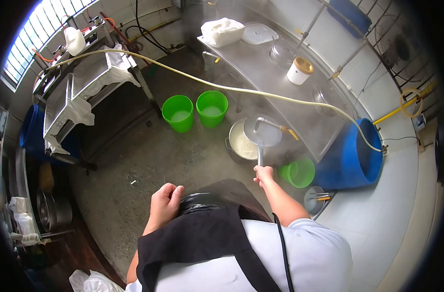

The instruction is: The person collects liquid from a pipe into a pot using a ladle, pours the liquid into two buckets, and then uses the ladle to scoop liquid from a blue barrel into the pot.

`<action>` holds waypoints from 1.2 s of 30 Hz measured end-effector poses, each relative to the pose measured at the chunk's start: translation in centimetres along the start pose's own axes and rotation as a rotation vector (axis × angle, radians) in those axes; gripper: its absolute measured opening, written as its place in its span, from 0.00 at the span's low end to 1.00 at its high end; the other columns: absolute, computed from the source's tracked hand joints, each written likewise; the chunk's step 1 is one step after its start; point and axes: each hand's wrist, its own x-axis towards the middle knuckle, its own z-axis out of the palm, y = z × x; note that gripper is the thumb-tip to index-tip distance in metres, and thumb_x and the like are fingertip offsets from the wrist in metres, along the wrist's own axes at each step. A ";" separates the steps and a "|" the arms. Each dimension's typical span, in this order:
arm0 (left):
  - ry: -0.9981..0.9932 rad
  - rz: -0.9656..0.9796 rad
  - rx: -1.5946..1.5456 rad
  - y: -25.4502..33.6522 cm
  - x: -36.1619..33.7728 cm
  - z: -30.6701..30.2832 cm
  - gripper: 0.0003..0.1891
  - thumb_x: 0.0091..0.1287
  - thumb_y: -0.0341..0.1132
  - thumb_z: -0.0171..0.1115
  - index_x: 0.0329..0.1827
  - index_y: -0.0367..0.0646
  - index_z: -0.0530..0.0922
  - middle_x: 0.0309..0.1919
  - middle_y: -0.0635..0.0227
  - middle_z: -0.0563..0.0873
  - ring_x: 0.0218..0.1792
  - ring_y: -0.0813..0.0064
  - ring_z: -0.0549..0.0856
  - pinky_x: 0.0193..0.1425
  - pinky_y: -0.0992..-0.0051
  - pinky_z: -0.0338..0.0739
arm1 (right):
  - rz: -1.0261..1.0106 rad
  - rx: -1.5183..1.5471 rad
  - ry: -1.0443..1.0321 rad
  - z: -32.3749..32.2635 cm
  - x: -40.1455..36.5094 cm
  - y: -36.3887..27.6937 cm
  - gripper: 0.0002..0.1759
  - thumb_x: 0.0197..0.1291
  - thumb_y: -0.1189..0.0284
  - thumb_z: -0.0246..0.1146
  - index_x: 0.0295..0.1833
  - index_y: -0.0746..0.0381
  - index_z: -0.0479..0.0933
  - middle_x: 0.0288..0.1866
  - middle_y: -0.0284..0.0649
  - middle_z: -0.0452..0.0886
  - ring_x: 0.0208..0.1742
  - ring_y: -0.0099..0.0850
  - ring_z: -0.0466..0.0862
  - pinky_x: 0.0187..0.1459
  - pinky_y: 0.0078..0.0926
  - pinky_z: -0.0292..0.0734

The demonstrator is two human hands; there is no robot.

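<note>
My right hand (264,174) grips the long handle of a round metal ladle (262,130), held over a steel pot (237,143) of white liquid that stands on the floor. My left hand (165,202) is curled at the rim of a black bag-lined bin (217,197) right in front of me; whether it grips the bag is unclear. I wear a black apron over a white shirt.
Two green buckets (178,113) (212,108) stand on the concrete floor, a third (299,173) beside a big blue barrel (351,155). A yellow hose (222,87) crosses overhead into the barrel. A steaming steel counter (280,82) is right, cloth-lined racks (86,87) left.
</note>
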 end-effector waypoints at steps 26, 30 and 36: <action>0.025 0.026 0.034 -0.4 0.3 0.0 0.16 0.76 0.40 0.68 0.34 0.35 0.81 0.22 0.69 0.80 0.27 0.81 0.74 0.31 0.73 0.72 | 0.021 -0.031 -0.202 0.3 -0.2 0.3 0.07 0.61 0.76 0.66 0.32 0.61 0.75 0.16 0.26 0.67 0.13 0.21 0.65 0.19 0.32 0.75; 0.007 0.029 0.074 -0.5 0.7 0.2 0.17 0.76 0.42 0.68 0.35 0.35 0.82 0.21 0.66 0.80 0.26 0.80 0.75 0.32 0.71 0.74 | 0.000 -0.014 -0.198 0.3 0.6 0.7 0.08 0.57 0.74 0.69 0.31 0.66 0.77 0.20 0.32 0.73 0.16 0.24 0.72 0.17 0.31 0.77; -0.008 0.005 0.084 0.3 1.0 0.8 0.18 0.76 0.43 0.68 0.35 0.35 0.82 0.21 0.62 0.81 0.25 0.75 0.77 0.32 0.69 0.75 | 0.011 -0.037 -0.146 0.1 0.9 0.5 0.08 0.60 0.77 0.67 0.31 0.62 0.75 0.17 0.27 0.68 0.13 0.22 0.65 0.19 0.34 0.77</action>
